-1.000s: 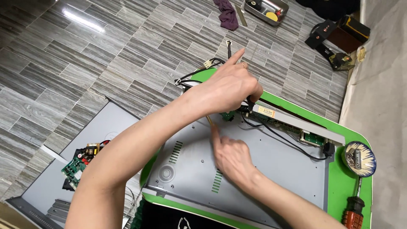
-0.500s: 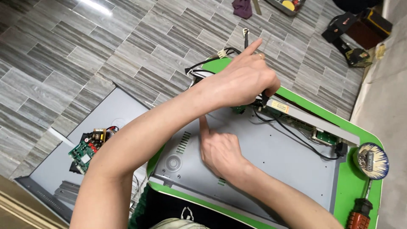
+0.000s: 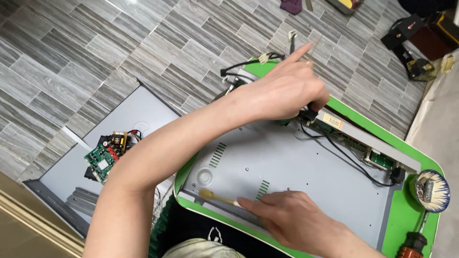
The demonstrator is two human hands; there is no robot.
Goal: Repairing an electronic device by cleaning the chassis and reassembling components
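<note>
Showing a grey metal chassis panel [image 3: 296, 167] lying on a green table [image 3: 406, 215] in the lower right of the frame, with both of the person's hands at work on it. The right hand [image 3: 296, 222], at bottom centre, is closed in a pinch on a small pale-handled brush [image 3: 217, 197], whose bristle end rests on the panel near its lower-left corner, beside a round embossed mark. Half a second earlier this hand lay flat at the panel's middle with a finger pointing up; it has since drawn down and to the lower edge, which suggests that the brushing has shifted from the centre to the near rim. The left hand [image 3: 287, 88], at upper centre, has kept its place at the panel's top edge: fingers curled on what appears to be a black cable plug [image 3: 310, 114], index finger extended upward; the exact grip is partly hidden. A black cable [image 3: 344, 157] runs from there along a narrow green circuit board [image 3: 368, 153] toward the right. A patterned bowl [image 3: 430, 190] and a red-handled screwdriver [image 3: 412, 243] sit at the table's right end. On the tiled floor [image 3: 95, 52], centre left, another grey panel [image 3: 138, 112] carries a loose green circuit board [image 3: 103, 160].
</note>
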